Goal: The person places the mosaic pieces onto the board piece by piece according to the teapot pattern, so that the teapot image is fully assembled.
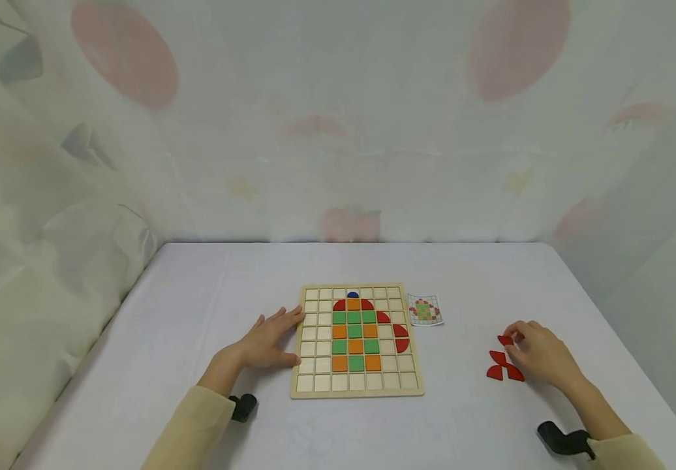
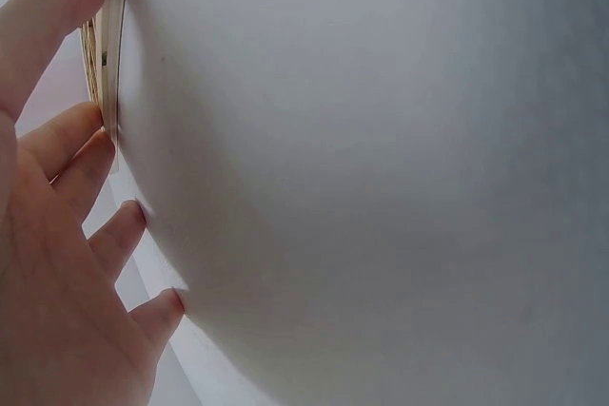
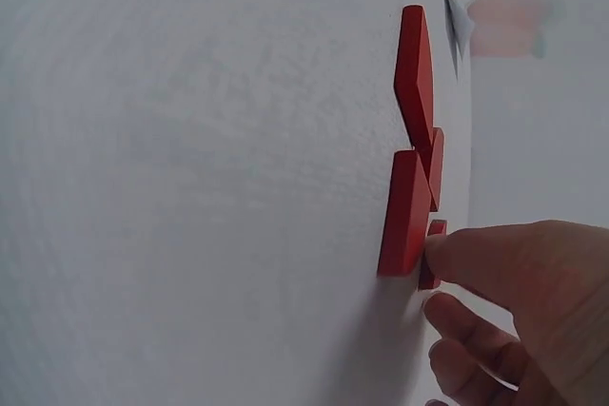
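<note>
A wooden grid board point(image 1: 320, 395) lies on the table with orange, green, red and blue pieces in its cells. My left hand point(image 1: 270, 339) touches the board's left edge with thumb and fingertips, fingers spread; in the left wrist view the board edge point(image 2: 111, 54) shows beside the thumb. On the right, my right hand point(image 1: 540, 352) pinches a red quarter-circle piece point(image 1: 505, 340) between thumb and fingers. Three more red quarter-circle pieces point(image 1: 495, 373) lie just beside it. The right wrist view shows the thumb against the piece point(image 3: 438, 228), low at the table surface.
A small printed pattern card point(image 1: 425, 310) with a coloured grid lies right of the board. The white table point(image 1: 226, 274) ends at a patterned cloth wall point(image 1: 338, 176) behind; cloth also hangs at both sides. Black wrist cameras point(image 1: 564, 440) sit below each hand.
</note>
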Demonstrator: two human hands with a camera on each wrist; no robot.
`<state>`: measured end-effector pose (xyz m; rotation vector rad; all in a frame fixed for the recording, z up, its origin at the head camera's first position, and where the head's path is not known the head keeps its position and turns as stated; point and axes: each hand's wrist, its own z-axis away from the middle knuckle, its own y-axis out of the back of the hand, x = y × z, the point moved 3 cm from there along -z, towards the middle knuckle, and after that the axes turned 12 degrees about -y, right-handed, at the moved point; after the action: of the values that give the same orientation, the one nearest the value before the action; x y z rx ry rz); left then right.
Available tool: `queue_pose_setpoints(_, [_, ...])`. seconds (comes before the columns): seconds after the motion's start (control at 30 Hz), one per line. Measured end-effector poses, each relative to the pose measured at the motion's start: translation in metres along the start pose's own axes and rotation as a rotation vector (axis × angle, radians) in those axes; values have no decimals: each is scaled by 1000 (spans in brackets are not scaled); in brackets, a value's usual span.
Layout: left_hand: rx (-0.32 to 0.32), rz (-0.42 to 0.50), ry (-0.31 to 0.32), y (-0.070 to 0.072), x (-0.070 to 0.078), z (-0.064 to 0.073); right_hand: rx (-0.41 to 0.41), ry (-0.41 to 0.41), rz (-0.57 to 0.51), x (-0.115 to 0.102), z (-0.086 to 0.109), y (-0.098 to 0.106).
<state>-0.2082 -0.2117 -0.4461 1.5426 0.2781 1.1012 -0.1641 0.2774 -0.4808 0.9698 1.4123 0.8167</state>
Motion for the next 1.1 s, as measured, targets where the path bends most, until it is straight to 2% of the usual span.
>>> queue_pose_setpoints(0.5, [-3, -1, 10, -2, -2, -1, -10, 13, -43, -3, -3, -2])
queue_pose_setpoints(0.67, [-5, 1, 24, -2, -2, -1, 10, -14, -38, -2, -1, -1])
queue_pose_setpoints(0.87, [-3, 4, 20, -1, 0, 0, -4, -58, -17, -3, -1, -1])
queue_pose_setpoints(1.1, [-4, 1, 12, 0, 0, 1, 4, -48, 0, -5, -3, -2])
